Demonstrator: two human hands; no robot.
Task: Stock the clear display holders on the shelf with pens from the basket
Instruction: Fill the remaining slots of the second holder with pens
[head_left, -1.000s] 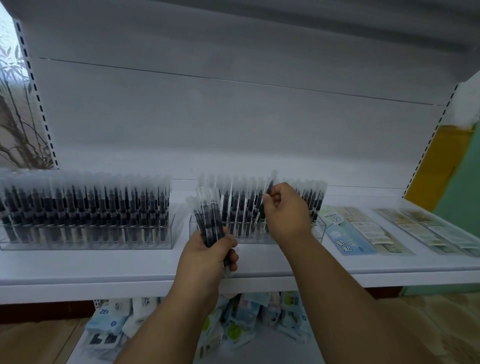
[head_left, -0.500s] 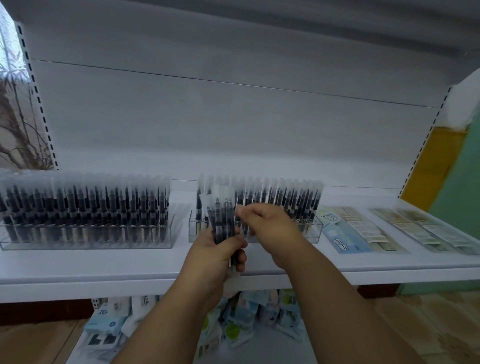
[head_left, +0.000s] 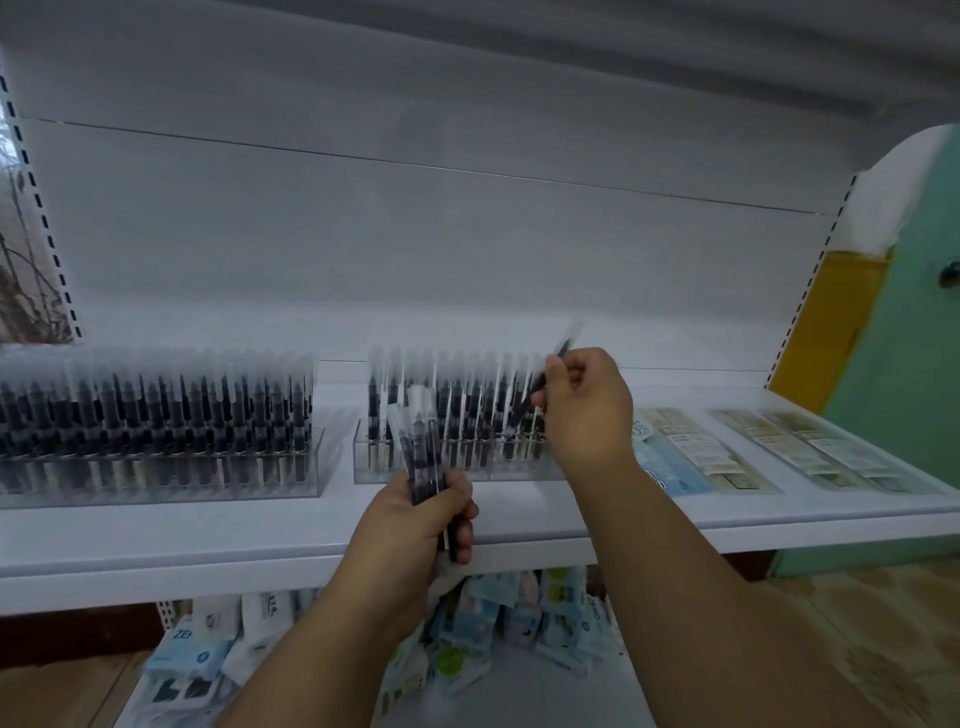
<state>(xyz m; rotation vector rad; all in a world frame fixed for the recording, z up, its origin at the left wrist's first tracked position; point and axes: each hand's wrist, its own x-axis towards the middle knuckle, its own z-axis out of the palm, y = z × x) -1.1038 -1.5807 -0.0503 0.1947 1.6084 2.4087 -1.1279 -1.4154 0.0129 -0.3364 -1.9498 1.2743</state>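
One pen on its way into the middle holder.

The right hand, right of centre in the frame, pinches a single pen between curled fingers, tilted over the right end of the middle holder. This looks like the slotting step: the next move calls for standing the pen upright and lowering it into a free slot, though the hand hides which slots are free. The left hand, lower centre, grips a bundle of spare pens, fingers wrapped tight, just in front of that holder. The left holder, at mid left, appears full. The basket is not in view.
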